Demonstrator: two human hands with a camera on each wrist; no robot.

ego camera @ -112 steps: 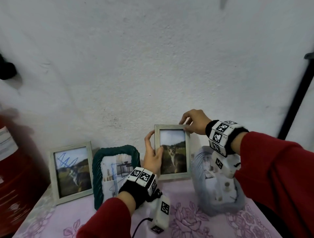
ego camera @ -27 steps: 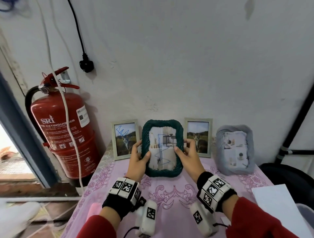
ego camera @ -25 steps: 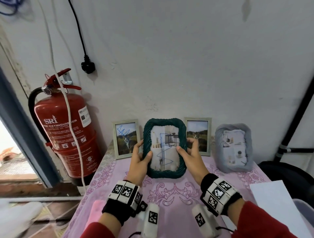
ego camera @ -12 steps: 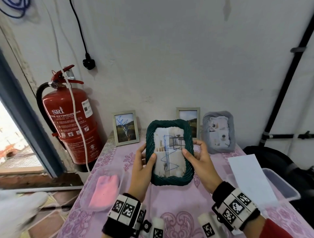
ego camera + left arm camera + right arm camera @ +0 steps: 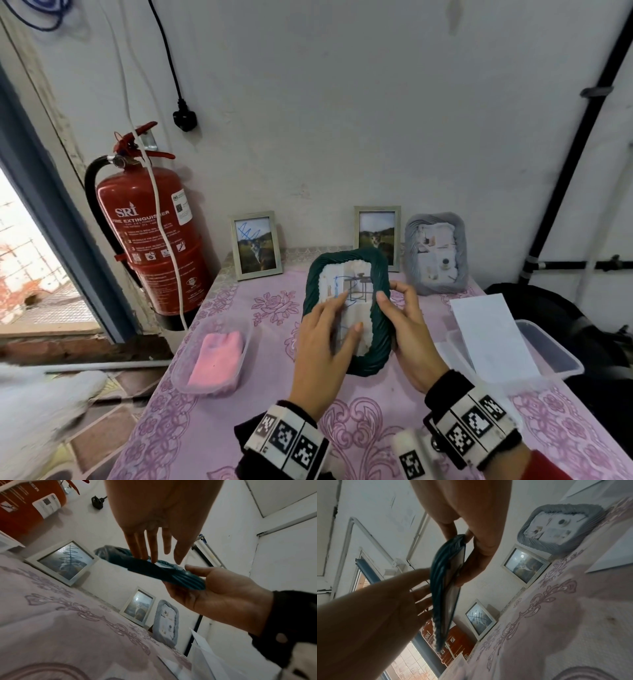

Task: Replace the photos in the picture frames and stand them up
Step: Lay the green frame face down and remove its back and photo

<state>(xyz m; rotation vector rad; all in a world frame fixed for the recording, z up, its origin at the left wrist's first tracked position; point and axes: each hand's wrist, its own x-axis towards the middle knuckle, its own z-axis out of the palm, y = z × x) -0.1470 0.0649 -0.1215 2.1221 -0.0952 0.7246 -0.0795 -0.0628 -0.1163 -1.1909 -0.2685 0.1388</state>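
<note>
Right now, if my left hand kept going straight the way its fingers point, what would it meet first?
Probably the green frame itself: the left hand's straight fingers already lie across its scribbled photo. Depth beyond is unclear.

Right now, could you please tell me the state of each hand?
Left hand: open, straight fingers lying on the green frame's front.
Right hand: gripping that frame's right edge.

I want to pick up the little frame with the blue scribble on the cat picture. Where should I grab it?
Probably hold the scribbled frame by its two long side edges, coming from the front. It stands upright, leaning back at the wall, and its flat narrow border gives fingers and thumb straight sides to pinch; the back is out of reach.
</note>
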